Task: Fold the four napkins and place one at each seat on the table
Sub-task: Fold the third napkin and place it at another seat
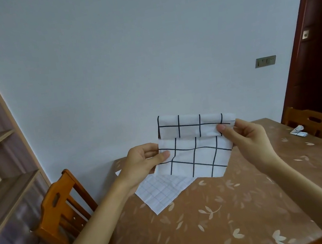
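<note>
Task in mid-course. Nearest is the table (224, 227) — brown cloth with a pale leaf print. Just below the grip a flat napkin (162, 194), white with a fine grey grid, lies unfolded on the table with one corner toward the viewer. Whether another lies under it cannot be told.

Above it, clear of the table, the napkin (198, 156) in work hangs between both hands. The left hand (145, 159) pinches its left edge, thumb on the front face. The right hand (243, 136) pinches its upper right corner, thumb likewise in front — both grips are clamped on the cloth. The napkin is white with a bold dark grid, soft and a little wrinkled. A front layer is doubled over a back layer whose top band stands above the grip, so the fold appears begun but not squared.

Far to the right of the grip, a small folded napkin (299, 131) rests at the table edge before a chair (312, 122).

Judged so: one placed, one in folding, at least one untouched; the fourth is not seen.
</note>
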A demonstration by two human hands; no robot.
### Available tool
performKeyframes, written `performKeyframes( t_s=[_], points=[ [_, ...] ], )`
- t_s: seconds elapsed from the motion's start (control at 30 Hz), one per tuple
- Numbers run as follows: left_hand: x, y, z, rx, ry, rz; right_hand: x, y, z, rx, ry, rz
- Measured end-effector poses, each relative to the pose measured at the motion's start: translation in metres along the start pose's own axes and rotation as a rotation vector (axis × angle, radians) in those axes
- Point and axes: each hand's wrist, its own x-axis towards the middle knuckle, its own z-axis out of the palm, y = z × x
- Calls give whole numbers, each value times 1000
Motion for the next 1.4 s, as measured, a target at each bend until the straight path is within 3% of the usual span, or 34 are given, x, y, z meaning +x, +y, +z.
performKeyframes(
  t_s=[0.17,0.3,0.43,0.57,0.7,0.8,0.87,1.0,1.2,1.4],
  points=[
    [2,9,2,71,-10,-68,0,-3,0,-9,-87,-52],
    [5,18,4,-83,28,-89,-1,-3,-1,11,-152,-97],
    [3,23,1,-301,-91,-192,1,6,-7,-72,-223,-189],
    [4,25,4,-268,-102,-177,0,11,-10,-118,-258,-183],
    [6,17,7,-297,-51,-116,-4,3,-8,5,-265,-14],
    [6,13,9,-304,8,-72,-4,-3,-6,262,-339,249],
    [6,11,11,-255,36,-28,-5,-5,-3,302,-390,374],
    [6,9,11,-148,27,14,-8,-2,1,157,-355,324],
    [1,8,-1,82,-183,-43,-3,-7,-2,162,-251,322],
    [-7,12,25,180,-379,-36,1,-18,7,171,-293,310]
  ],
)
